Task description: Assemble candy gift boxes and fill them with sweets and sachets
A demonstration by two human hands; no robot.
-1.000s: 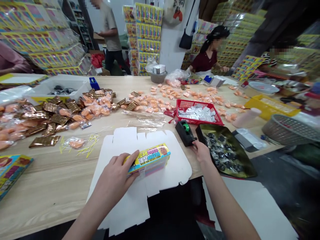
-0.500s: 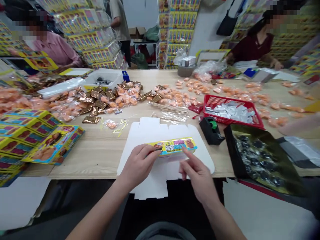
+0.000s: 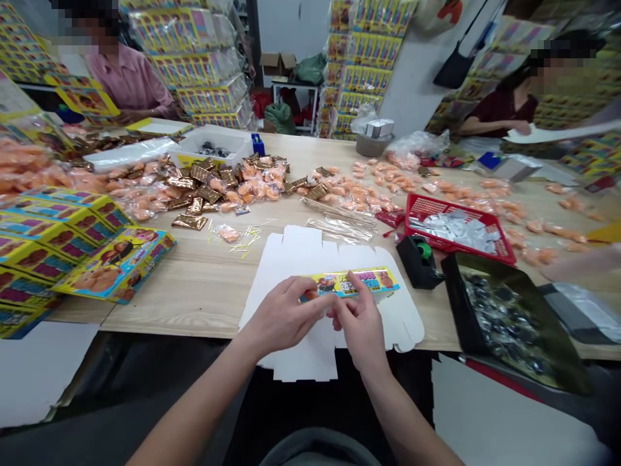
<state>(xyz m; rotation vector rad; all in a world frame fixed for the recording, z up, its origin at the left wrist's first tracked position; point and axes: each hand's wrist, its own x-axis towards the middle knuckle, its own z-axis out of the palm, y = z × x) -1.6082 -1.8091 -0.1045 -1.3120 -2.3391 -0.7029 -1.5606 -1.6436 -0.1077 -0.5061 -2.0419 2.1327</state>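
Observation:
A flat cardboard box blank [image 3: 301, 259], white side up, lies at the table's front edge. On it is a narrow yellow and blue printed cardboard panel [image 3: 378, 279], partly covered by my hands. My left hand [image 3: 286, 314] is closed around the panel's left end. My right hand [image 3: 361, 323] has its index finger over the panel's printed face, with thumb and other fingers curled below. The thumbs of both hands come close together at the panel's lower edge, where my fingers hide the contact.
Printed boxes [image 3: 58, 252] are stacked at left. A black tape dispenser [image 3: 418, 262], a red basket [image 3: 456, 226] of silver packets and a dark tray [image 3: 514, 323] of black wrapped pieces stand at right. Wooden sticks [image 3: 342, 221], brown packets [image 3: 206, 184] and orange packets lie beyond. Two co-workers sit across.
My right hand has moved left and in to the panel, closing its fingers beside my left hand. My left hand stays at the panel's left end. The camera view has shifted slightly.

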